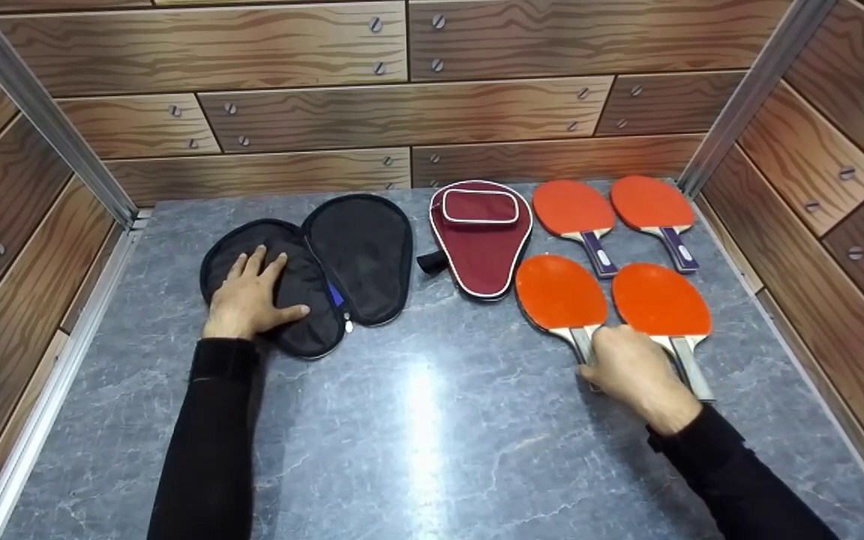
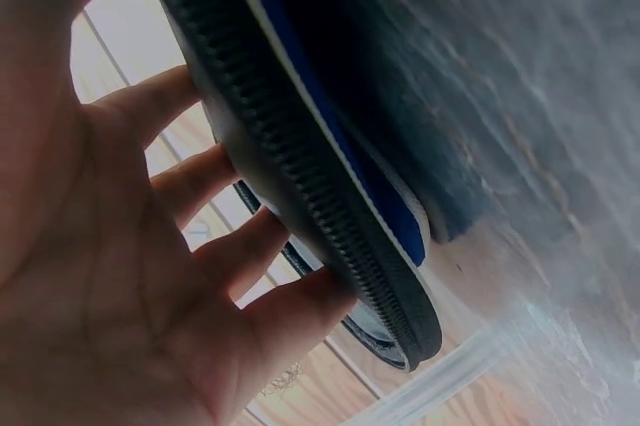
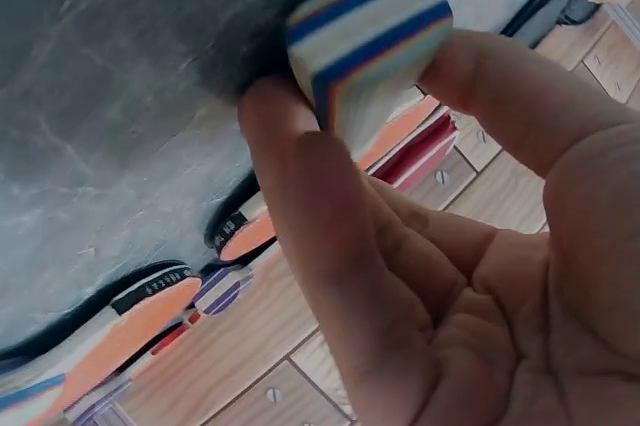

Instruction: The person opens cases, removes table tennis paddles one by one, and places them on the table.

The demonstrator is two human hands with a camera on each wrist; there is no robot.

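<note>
A black zippered paddle case (image 1: pixel 361 259) lies unfolded on the left, its two halves side by side, with a bit of blue showing at the fold. My left hand (image 1: pixel 246 298) rests on the left half, fingers spread. In the left wrist view those fingers lie against the case's outer side, next to the zipper (image 2: pixel 300 176). On the right, my right hand (image 1: pixel 634 371) grips the handle of an orange-faced table tennis paddle (image 1: pixel 561 292), the front left one. Its striped handle end (image 3: pixel 370 31) sits between thumb and fingers in the right wrist view.
Beside the held paddle lies another orange paddle (image 1: pixel 661 300). Behind them are two with purple handles, a left one (image 1: pixel 573 206) and a right one (image 1: pixel 651 201). A maroon paddle case (image 1: pixel 481 251) lies mid-table. Wood-patterned walls (image 1: pixel 304 45) enclose the grey tabletop (image 1: pixel 342 442).
</note>
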